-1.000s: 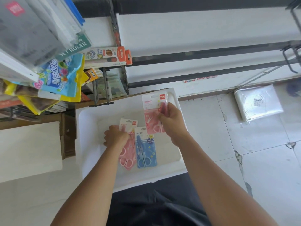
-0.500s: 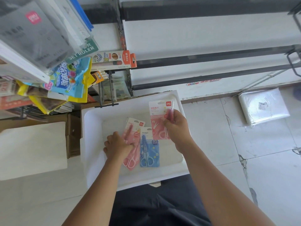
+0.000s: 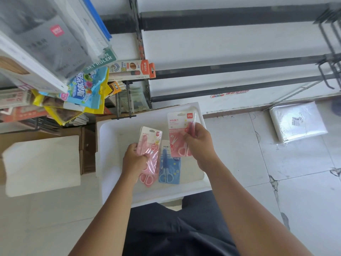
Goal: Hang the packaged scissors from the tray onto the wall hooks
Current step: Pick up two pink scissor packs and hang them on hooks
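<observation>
A white tray [image 3: 108,145] sits low in front of me. My right hand [image 3: 200,143] grips a pink packaged scissors [image 3: 177,133] by its right edge, held upright above the tray. My left hand [image 3: 133,160] holds a second pink scissors pack [image 3: 150,141], tilted and lifted off the tray floor. A blue scissors pack [image 3: 168,169] lies flat in the tray between my hands. Dark wall hooks [image 3: 330,71] stick out at the far right of the white slat wall.
Hanging stationery packs [image 3: 86,87] and a ruler set crowd the upper left. A pencil box [image 3: 132,69] hangs beside them. A cardboard box with a white sheet [image 3: 42,163] stands to the left. A plastic-wrapped white bundle [image 3: 297,121] lies on the tiled floor at right.
My left hand has closed on the second pink pack and raised its top end off the tray. The right hand keeps its pink pack at about the same spot.
</observation>
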`<state>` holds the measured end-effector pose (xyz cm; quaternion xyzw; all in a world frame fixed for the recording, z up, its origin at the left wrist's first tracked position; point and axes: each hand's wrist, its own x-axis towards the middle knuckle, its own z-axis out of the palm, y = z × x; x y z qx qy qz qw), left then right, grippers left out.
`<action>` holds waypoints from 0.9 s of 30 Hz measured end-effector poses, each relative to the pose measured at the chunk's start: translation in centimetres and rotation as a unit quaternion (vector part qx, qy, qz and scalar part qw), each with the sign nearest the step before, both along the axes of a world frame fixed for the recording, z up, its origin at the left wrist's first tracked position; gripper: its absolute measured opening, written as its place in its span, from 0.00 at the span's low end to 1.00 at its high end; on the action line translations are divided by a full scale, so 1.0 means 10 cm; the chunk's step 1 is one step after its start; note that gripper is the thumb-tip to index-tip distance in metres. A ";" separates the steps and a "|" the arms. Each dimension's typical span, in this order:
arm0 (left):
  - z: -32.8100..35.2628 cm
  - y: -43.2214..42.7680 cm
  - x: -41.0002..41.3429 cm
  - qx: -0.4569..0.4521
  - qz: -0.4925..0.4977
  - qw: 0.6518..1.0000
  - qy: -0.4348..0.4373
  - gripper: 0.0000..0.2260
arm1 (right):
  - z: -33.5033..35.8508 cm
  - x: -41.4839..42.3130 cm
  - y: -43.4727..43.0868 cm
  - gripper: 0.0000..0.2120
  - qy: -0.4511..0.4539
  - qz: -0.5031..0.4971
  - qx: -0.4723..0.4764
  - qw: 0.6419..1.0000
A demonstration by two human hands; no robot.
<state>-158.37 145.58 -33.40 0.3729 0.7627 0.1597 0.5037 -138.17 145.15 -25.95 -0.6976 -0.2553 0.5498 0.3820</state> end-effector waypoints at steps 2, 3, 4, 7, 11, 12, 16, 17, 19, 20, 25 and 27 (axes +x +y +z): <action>0.17 -0.08 -0.03 0.011 0.008 1.000 -0.023 0.12 | 0.16 -0.01 0.00 0.03 -0.005 0.008 0.006 1.000; 0.30 -0.12 -0.03 0.016 0.015 0.999 -0.033 0.10 | 0.27 -0.01 -0.01 0.03 -0.003 0.013 0.011 1.000; 0.41 -0.14 -0.03 0.023 0.019 0.999 -0.040 0.09 | 0.35 -0.01 -0.02 0.02 -0.002 0.017 0.017 1.000; 0.72 -0.14 -0.01 0.045 0.024 0.996 -0.070 0.09 | 0.57 0.02 -0.02 0.03 -0.004 0.021 0.039 0.999; 1.29 -0.16 0.08 0.097 0.042 0.988 -0.109 0.10 | 0.91 0.13 -0.02 0.06 0.011 0.048 0.079 0.996; 1.43 -0.16 0.10 0.114 0.048 0.985 -0.117 0.11 | 1.00 0.17 -0.01 0.07 0.018 0.057 0.094 0.994; 1.97 -0.20 0.20 0.179 0.073 0.970 -0.148 0.14 | 1.41 0.33 0.02 0.07 0.048 0.090 0.147 0.984; 2.10 -0.21 0.23 0.195 0.077 0.965 -0.154 0.14 | 1.51 0.36 0.02 0.07 0.053 0.097 0.161 0.981; 2.35 -0.23 0.30 0.223 0.085 0.957 -0.168 0.15 | 1.71 0.44 0.03 0.07 0.057 0.109 0.187 0.975; 2.46 -0.23 0.33 0.236 0.084 0.952 -0.174 0.15 | 1.81 0.47 0.03 0.07 0.057 0.111 0.197 0.972; 3.03 -0.23 0.49 0.301 0.074 0.930 -0.199 0.14 | 2.35 0.59 -0.04 0.09 0.063 0.091 0.235 0.966; 3.23 -0.22 0.53 0.325 0.066 0.921 -0.205 0.13 | 2.58 0.61 -0.08 0.09 0.059 0.083 0.257 0.961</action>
